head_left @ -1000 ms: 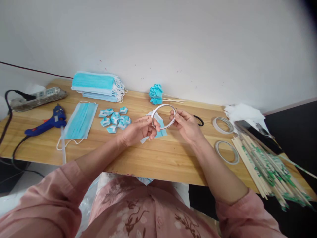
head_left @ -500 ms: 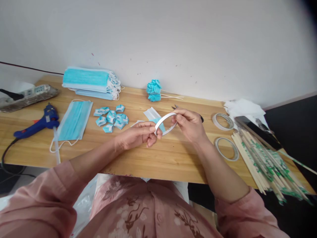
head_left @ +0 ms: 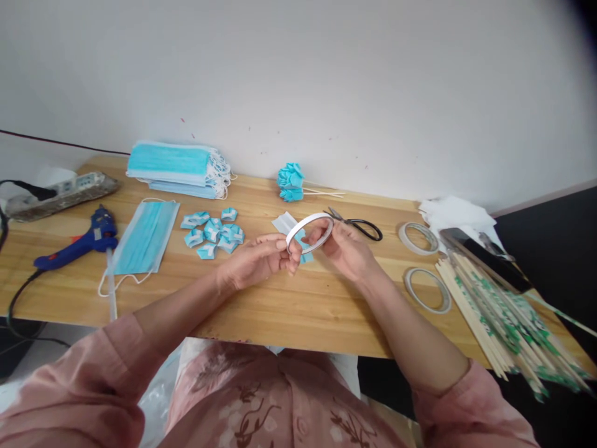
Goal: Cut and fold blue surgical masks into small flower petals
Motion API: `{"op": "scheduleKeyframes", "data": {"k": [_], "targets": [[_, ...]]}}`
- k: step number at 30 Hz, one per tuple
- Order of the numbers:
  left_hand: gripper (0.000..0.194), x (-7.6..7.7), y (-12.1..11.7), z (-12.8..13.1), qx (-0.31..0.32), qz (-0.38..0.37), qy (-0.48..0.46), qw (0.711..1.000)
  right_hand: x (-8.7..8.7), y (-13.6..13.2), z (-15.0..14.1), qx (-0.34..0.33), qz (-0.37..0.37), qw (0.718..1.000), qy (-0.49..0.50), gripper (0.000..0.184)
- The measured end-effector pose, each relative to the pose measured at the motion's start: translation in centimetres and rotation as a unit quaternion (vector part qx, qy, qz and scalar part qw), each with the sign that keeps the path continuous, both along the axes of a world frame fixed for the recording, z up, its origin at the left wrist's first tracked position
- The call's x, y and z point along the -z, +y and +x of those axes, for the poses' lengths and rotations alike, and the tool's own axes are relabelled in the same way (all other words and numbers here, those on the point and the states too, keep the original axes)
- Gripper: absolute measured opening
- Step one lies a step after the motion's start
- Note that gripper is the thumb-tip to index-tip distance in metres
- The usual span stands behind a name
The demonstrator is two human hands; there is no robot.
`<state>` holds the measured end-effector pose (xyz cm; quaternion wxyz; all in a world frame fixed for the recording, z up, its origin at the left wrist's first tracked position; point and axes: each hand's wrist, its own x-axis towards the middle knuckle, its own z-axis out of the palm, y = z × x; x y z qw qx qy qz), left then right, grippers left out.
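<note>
A thin white roll of tape (head_left: 308, 219) is held up above the table between both hands. My left hand (head_left: 256, 258) pinches its left edge between thumb and fingers. On the opposite side, my right hand (head_left: 347, 249) grips the roll, its fingers partly inside the ring. Below and behind the roll lies a cut strip of blue-and-white mask fabric (head_left: 285, 222), partly covered by it. Black-handled scissors (head_left: 366, 229) rest on the table just beyond my right hand. Several small folded blue pieces (head_left: 212, 230) lie left of my left hand.
Left are a blue glue gun (head_left: 84, 242), a single face mask (head_left: 148, 239), a mask stack (head_left: 172, 163) and a power strip (head_left: 65, 193). Blue flowers on sticks (head_left: 290, 180) lie at the back. Right are two tape rolls (head_left: 426, 291), a phone (head_left: 480, 255) and wrapped chopsticks (head_left: 504, 317).
My right hand has shifted slightly left and lower around the tape roll, uncovering more of the scissors. The whole view has tilted a little, so the table sits lower in the picture.
</note>
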<state>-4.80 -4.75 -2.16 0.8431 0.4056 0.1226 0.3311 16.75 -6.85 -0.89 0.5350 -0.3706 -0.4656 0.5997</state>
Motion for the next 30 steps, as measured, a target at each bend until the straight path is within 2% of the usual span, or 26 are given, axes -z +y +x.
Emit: {"op": "scheduleKeyframes", "data": {"k": [5,13,20,25,30], "targets": [[0.039,0.0,-0.1,0.2,0.030,0.005,-0.001,1.000,0.2,0.0,-0.3,-0.023,-0.045,0.998,0.048,0.049],[0.039,0.1,0.2,-0.1,0.027,0.013,0.048,0.998,-0.2,-0.3,0.5,-0.021,0.017,0.999,-0.024,0.046],[0.036,0.3,0.2,-0.2,0.071,0.024,0.087,0.993,-0.1,-0.6,0.7,-0.057,0.032,0.996,-0.066,0.047],[0.038,0.0,0.1,-0.2,0.026,0.039,0.039,0.998,-0.5,-0.5,0.4,-0.035,0.018,0.999,-0.036,0.059],[0.037,-0.5,0.0,0.0,0.026,0.048,-0.011,0.998,-0.2,-0.2,0.1,-0.066,0.010,0.998,0.000,0.053]]}}
